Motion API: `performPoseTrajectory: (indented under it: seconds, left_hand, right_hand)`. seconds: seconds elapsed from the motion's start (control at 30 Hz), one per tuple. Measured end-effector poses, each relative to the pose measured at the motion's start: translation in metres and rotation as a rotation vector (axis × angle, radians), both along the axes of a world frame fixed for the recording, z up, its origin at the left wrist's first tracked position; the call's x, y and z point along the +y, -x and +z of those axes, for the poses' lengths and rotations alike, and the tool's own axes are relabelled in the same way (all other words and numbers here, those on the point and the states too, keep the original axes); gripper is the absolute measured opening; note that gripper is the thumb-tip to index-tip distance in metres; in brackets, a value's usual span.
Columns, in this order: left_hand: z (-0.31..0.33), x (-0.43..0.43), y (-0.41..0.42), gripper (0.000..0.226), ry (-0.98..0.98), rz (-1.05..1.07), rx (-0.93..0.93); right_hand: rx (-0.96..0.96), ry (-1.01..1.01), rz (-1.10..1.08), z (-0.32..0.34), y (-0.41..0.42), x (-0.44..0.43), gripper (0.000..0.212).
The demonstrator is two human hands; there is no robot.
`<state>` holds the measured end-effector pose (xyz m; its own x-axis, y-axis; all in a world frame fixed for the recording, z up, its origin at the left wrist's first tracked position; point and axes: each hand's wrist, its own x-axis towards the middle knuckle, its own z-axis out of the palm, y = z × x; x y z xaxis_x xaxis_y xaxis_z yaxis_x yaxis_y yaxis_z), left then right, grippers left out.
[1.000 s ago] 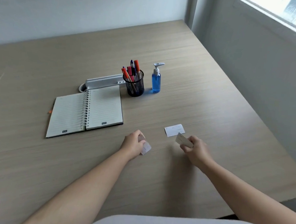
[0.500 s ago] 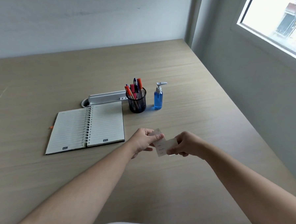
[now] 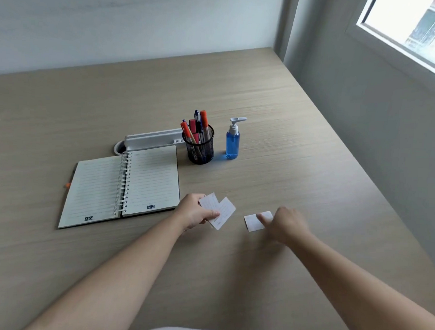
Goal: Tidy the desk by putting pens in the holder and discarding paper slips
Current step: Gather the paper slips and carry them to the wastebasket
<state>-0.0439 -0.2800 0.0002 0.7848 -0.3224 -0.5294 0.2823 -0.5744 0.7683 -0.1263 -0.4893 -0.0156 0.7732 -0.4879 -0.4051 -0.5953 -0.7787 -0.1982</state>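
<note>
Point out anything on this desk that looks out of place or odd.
One paper slip lies loose on the desk under the right hand; the left hand holds two more slips. A small orange object pokes out beside the notebook.

Wooden desk (image 3: 299, 169) — notebook (image 3: 124, 185), pen holder (image 3: 201, 149), sanitizer bottle (image 3: 232, 143), 1 paper slip (image 3: 252, 223).

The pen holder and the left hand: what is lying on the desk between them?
Nothing: the head view shows only bare desk between the pen holder and the left hand, which holds two paper slips.
</note>
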Motion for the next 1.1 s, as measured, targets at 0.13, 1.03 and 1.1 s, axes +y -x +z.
performPoseTrajectory:
  seconds: [0.13,1.03,1.1]
  left_hand:
    - [-0.006,0.005,0.012,0.02,-0.006,0.014,0.007]
    - [0.009,-0.093,0.184,0.017,0.148,-0.6,0.009]
    - [0.011,-0.114,0.231,0.023,0.129,-0.707,0.008]
  right_hand:
    - [-0.019,0.056,-0.066,-0.012,0.009,0.014,0.085]
    - [-0.523,-0.369,-1.028,0.02,0.299,0.018,0.007]
    - [-0.529,-0.308,-1.111,0.016,0.352,0.009,0.009]
